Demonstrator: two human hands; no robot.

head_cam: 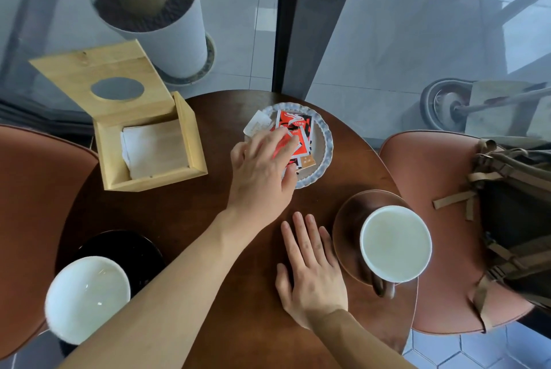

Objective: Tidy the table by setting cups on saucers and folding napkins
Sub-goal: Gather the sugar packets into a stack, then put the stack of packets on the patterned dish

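Observation:
My left hand (262, 169) reaches over a scalloped grey plate (326, 142) at the back of the round dark table (185, 219). Its fairly straight fingers lie on the red sachets (293, 122) in the plate, and the thumb is near the plate's front rim. My right hand (310, 273) rests flat on the table, holding nothing. A white-lined cup (395, 243) stands on a brown saucer (347, 219) at the right. Another white cup (86, 298) sits on a black saucer (125, 246) at the near left. White napkins (152, 145) lie inside an open wooden box (190, 136).
The box lid stands tilted back at the table's far left. Brown chairs flank the table, one on the left (35, 189) and one on the right (423, 178), and the right one carries a backpack (518, 219). A white plant pot (176, 37) stands behind, by a glass wall.

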